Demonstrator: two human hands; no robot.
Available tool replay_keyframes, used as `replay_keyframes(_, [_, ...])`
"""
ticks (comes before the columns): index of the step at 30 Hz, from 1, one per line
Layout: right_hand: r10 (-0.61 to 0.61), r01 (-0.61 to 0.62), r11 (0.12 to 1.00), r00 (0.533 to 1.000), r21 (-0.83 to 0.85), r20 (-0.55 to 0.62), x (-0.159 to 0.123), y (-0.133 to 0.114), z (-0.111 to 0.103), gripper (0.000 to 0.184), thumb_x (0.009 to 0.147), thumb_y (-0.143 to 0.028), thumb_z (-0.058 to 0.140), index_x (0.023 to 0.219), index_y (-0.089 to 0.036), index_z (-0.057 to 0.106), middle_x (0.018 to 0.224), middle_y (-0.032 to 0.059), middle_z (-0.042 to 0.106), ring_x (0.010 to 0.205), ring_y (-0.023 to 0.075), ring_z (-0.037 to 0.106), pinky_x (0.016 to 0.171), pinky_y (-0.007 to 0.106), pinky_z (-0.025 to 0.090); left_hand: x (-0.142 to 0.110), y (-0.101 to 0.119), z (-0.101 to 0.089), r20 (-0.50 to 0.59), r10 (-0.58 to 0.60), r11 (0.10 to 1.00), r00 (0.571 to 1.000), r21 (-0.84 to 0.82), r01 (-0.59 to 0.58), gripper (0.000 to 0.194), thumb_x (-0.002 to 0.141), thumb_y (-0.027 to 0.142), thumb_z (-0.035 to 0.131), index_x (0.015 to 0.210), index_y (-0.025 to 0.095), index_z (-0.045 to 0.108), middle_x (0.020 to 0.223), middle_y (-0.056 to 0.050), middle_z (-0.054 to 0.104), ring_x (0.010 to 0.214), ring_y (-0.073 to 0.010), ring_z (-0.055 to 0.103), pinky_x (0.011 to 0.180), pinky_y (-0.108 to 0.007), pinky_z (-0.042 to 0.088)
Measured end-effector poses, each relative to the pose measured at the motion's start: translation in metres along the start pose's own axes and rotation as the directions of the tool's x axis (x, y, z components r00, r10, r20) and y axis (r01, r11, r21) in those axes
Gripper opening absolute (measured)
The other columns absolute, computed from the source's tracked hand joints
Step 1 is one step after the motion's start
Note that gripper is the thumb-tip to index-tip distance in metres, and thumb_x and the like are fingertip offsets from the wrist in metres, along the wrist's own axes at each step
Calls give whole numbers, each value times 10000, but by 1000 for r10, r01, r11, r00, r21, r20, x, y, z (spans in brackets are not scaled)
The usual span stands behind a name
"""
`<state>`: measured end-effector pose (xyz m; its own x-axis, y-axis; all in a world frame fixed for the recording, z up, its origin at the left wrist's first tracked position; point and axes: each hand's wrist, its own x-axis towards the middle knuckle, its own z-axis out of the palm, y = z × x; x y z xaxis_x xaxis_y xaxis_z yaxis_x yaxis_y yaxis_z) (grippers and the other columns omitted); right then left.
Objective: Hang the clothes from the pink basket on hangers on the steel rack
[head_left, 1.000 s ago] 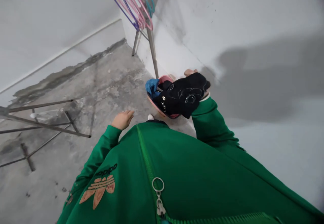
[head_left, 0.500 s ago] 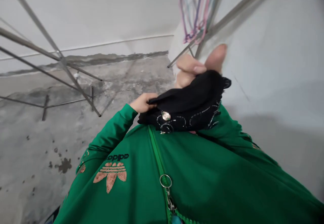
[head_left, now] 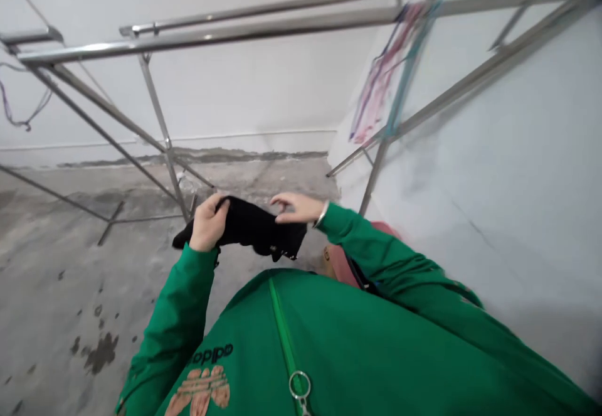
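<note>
Gripping black cloth [head_left: 256, 223], left fingers [head_left: 214, 203], floor [head_left: 141, 272] between its edge and basket [head_left: 343, 265]

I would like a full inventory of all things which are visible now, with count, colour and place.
Walls: two, whitish, back and right
Floor: one, grey, below
Large stain: one, dark, floor at left
Metal rack: frame count unclear, silvery, across the back
Hangers: several, too blurred to count, pink, purple, teal, on the rack's right part
Looped item: one, purplish, left edge
Pink tub: one, pink, partly behind right sleeve
Cloth: one, black, in left hand
Jacket: one, green, on the person
Left hand: one, bare, gripping the cloth
Right hand: one, bare, near the cloth's right end
</note>
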<state>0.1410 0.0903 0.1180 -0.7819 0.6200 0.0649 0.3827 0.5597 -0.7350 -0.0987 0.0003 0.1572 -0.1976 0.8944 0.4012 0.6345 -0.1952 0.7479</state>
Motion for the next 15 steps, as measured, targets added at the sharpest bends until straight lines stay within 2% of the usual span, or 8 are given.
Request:
replay_keyframes(2, [-24,21,982,1000,-189,-17,15,0,35,561,717,-419,740,1159,-117,574,1097,131,629,1002,241,593,893,357,458,-6,13,7,80,33,999,996,40,-36,200,801,356,485,804,230,640,761,-9,683,760,-210,641,727,-321,531])
replay_keyframes(4, [-5,-11,946,999,-325,-49,29,1,58,342,794,-300,639,1089,-130,611,1081,128,646,1010,253,600,886,364,450,-11,23,12,130,57,994,990,87,-68,238,822,373,456,833,230,646,794,-24,699,777,-212,656,707,-307,526])
replay_keyframes(7, [118,-181,903,977,-390,-180,42,8,54,244,800,-126,521,1022,-103,621,1077,149,644,1020,262,603,902,390,435,-12,28,7,92,28,977,995,209,-47,291,833,408,448,890,217,660,849,-45,718,808,-223,673,707,-296,511])
replay_keyframes(9, [137,-201,905,972,-374,-191,40,13,25,297,763,-95,555,1057,-97,604,1108,142,637,1019,234,610,884,351,456,-11,24,0,40,-27,956,999,292,14,315,816,426,454,906,210,666,848,-56,724,807,-239,680,707,-303,503])
replay_keyframes(12, [-18,-18,949,993,-316,-113,27,12,-44,422,729,-131,647,1144,-118,568,1153,102,629,997,161,622,861,261,475,-8,16,-8,-16,-115,946,993,303,114,337,797,450,447,887,210,665,812,-55,725,786,-241,683,707,-299,500])
replay_keyframes(13, [-77,26,949,985,-313,-151,21,10,-71,441,752,-171,650,1179,-118,551,1174,107,620,1000,155,621,870,259,474,-8,14,-8,-25,-139,948,990,286,140,337,793,460,449,875,213,663,798,-49,724,777,-235,682,703,-292,500])
replay_keyframes(14, [-103,8,938,961,-347,-256,17,6,-99,432,793,-225,628,1200,-112,539,1183,123,612,1005,166,617,884,280,470,-7,12,-6,-27,-159,950,987,267,160,335,787,469,454,862,217,660,788,-44,722,771,-231,681,696,-284,499])
replay_keyframes(15, [-82,-97,912,910,-400,-407,13,3,-127,402,838,-278,588,1203,-117,541,1163,129,620,986,182,619,884,308,468,-7,11,-2,-25,-175,951,984,253,176,330,779,475,461,850,220,658,783,-39,722,771,-229,679,691,-280,498])
